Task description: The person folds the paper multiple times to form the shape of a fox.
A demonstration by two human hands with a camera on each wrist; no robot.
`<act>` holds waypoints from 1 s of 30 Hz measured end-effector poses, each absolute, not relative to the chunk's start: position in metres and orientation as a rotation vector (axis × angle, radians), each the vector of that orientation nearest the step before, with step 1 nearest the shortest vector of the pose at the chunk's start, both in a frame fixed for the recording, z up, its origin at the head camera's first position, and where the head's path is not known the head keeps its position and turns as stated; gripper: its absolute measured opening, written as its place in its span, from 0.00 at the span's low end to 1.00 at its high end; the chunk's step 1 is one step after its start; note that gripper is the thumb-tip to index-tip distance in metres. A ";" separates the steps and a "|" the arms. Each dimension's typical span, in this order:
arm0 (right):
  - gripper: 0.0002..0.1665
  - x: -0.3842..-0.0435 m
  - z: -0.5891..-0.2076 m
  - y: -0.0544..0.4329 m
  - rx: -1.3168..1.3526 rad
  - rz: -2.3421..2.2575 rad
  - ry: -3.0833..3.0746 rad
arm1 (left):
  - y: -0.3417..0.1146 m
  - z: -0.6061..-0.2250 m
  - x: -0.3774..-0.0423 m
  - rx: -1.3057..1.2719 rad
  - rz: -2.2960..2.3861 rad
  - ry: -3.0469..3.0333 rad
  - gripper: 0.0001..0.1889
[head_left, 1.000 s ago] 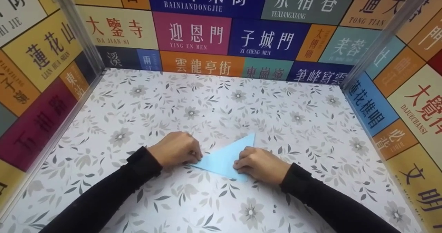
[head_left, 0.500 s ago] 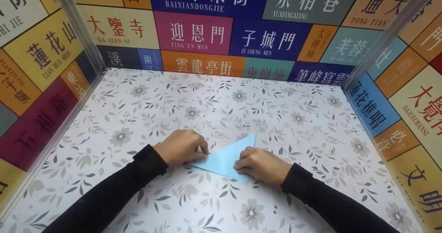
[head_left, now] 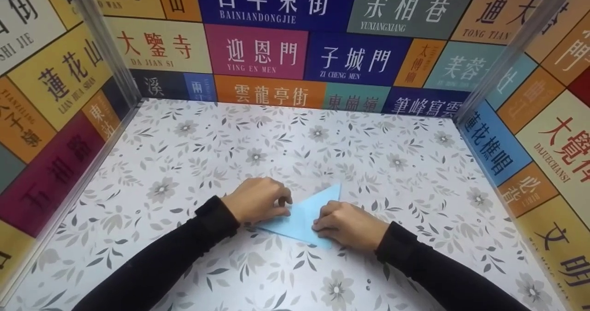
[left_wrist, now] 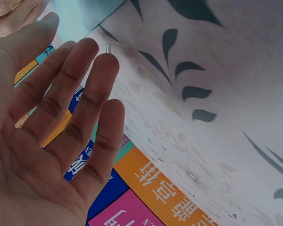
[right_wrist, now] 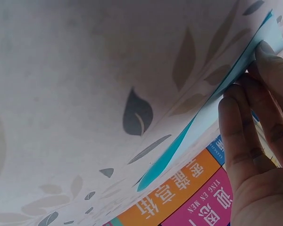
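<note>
A light blue sheet of paper [head_left: 302, 216], folded into a triangle, lies on the flower-patterned surface between both hands. My left hand [head_left: 258, 199] is over its left corner, the thumb at the paper and the index finger raised apart from it. In the left wrist view the fingers [left_wrist: 92, 89] are loosely bent, with nothing between them. At the paper's right side, my right hand [head_left: 352, 224] holds it with bent fingers and thumb. The right wrist view shows the thumb [right_wrist: 269, 52] on the paper [right_wrist: 200, 122], whose layers part slightly along one edge.
A white tabletop [head_left: 221, 140] with grey leaves and flowers extends around the paper. Colourful panels with Chinese lettering [head_left: 258, 50] stand at the back and both sides. Clear corner strips [head_left: 507, 53] join the panels.
My left hand has slid rightward along the paper, its index finger lifting away from the thumb. The right hand stays in place on the paper. The head view has tilted slightly.
</note>
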State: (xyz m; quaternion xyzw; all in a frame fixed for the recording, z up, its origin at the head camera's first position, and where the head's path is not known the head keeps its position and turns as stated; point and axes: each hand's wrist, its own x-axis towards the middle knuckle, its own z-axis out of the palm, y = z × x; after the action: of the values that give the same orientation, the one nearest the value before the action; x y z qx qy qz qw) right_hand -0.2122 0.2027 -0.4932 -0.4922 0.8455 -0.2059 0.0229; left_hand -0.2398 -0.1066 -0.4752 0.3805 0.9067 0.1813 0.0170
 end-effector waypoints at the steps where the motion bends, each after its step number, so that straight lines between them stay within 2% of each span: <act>1: 0.11 -0.212 -0.493 0.203 -1.530 -0.640 2.618 | -0.105 -0.476 -0.240 1.180 0.556 2.826 0.12; 10: 0.11 -0.213 -0.494 0.204 -1.580 -0.644 2.619 | -0.087 -0.477 -0.243 1.094 0.501 2.865 0.16; 30: 0.10 -0.214 -0.494 0.204 -1.638 -0.681 2.614 | -0.064 -0.481 -0.252 0.841 0.552 2.898 0.15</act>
State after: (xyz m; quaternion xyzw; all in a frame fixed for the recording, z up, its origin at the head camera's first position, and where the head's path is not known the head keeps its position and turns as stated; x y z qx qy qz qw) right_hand -0.2141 0.2044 -0.4935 -0.5184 0.8275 -0.2155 -0.0087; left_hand -0.2518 -0.0643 -0.4807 0.2741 0.9440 0.1798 0.0368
